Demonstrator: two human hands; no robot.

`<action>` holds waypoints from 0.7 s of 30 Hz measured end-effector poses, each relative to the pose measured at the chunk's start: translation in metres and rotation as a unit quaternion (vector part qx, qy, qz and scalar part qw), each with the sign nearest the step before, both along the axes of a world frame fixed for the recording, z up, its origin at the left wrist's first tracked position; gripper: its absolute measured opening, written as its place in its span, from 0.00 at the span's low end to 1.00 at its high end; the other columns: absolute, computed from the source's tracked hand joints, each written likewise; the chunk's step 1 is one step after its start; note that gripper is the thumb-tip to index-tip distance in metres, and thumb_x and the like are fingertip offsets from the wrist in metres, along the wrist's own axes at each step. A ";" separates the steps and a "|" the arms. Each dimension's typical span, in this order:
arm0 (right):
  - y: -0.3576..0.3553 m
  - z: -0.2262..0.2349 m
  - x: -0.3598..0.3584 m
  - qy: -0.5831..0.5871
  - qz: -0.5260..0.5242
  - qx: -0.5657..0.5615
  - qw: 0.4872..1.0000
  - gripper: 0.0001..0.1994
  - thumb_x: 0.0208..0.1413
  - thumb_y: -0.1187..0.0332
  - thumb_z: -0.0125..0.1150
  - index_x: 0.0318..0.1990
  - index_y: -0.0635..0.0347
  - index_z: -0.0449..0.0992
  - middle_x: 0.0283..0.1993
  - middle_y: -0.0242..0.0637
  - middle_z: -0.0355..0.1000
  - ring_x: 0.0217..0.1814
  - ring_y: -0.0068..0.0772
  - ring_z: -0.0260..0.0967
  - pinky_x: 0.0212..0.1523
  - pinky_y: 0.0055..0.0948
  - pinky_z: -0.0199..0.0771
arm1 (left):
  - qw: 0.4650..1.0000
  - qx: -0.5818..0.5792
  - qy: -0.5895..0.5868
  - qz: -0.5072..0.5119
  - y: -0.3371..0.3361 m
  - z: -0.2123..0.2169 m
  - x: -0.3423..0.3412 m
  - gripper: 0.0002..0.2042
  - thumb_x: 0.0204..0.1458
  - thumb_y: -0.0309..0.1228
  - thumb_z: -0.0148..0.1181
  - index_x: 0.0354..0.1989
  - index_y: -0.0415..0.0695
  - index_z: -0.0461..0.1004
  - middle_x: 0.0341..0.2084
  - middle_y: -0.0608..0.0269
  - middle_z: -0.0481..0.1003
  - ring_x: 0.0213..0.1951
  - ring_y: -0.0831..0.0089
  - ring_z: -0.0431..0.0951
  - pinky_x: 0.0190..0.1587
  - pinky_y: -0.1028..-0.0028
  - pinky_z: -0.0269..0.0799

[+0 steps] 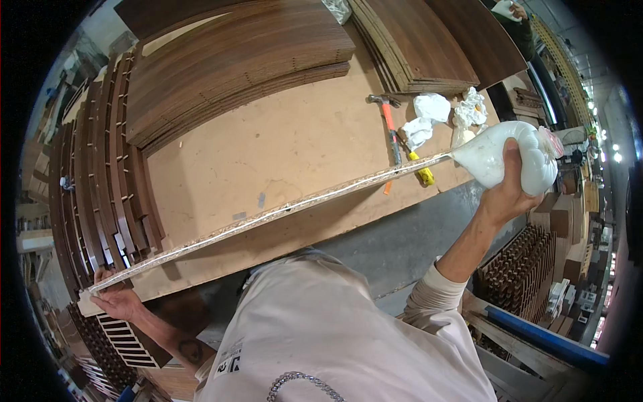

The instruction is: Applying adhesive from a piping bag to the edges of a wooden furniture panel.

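In my right hand (512,184) is a plump white bag of glue (492,157), gathered at its back end, its narrow tip touching the right end of a long board's edge. The board (288,206) stands on edge across the table, and a white line of glue runs along its raw chipboard edge. My left hand (117,300) is closed around the board's left end, with the fingers partly hidden behind it. Beyond the bag's tip lie a hammer (390,127) with an orange and grey handle and a yellow-handled tool (422,169).
Brown wood-grain panels (241,67) are stacked at the back, with another stack (418,43) at the back right. Narrow dark strips (100,167) line the left side. Crumpled white plastic (429,114) lies near the hammer. Part of another person (516,20) shows at the far right.
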State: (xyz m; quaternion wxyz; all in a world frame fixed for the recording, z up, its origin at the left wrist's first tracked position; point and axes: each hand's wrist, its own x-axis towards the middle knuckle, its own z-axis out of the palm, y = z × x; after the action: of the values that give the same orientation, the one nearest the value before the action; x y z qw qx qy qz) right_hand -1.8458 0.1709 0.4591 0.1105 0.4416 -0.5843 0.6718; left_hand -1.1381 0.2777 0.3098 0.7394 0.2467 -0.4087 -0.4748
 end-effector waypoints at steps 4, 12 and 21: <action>-0.001 0.001 -0.004 0.031 -0.024 -0.001 0.999 0.16 0.46 0.71 0.71 0.42 0.71 0.80 0.39 0.41 0.77 0.37 0.31 0.74 0.39 0.29 0.77 | 0.977 0.086 0.000 0.197 0.002 0.000 -0.006 0.34 0.66 0.55 0.36 0.60 0.30 0.61 0.39 0.50 0.77 0.45 0.62 0.75 0.55 0.60 0.70; 0.000 0.003 -0.011 0.007 -0.034 -0.006 0.999 0.15 0.46 0.70 0.71 0.41 0.71 0.81 0.39 0.40 0.78 0.37 0.30 0.75 0.38 0.29 0.77 | 0.972 0.088 -0.011 0.216 0.002 -0.002 -0.002 0.34 0.66 0.55 0.33 0.59 0.30 0.61 0.39 0.50 0.77 0.45 0.61 0.75 0.57 0.58 0.69; 0.002 0.004 -0.021 -0.007 -0.040 -0.005 0.999 0.13 0.47 0.76 0.71 0.42 0.69 0.81 0.40 0.38 0.79 0.38 0.26 0.76 0.42 0.26 0.76 | 0.971 0.089 -0.007 0.223 -0.001 -0.001 -0.004 0.34 0.66 0.55 0.33 0.59 0.30 0.61 0.39 0.50 0.77 0.44 0.60 0.75 0.58 0.58 0.68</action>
State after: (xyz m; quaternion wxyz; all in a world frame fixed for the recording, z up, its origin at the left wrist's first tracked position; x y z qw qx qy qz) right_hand -1.8668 0.1732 0.4631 0.1353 0.4123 -0.5991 0.6729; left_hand -1.1425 0.2771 0.3084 0.7989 0.3997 -0.3048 -0.3304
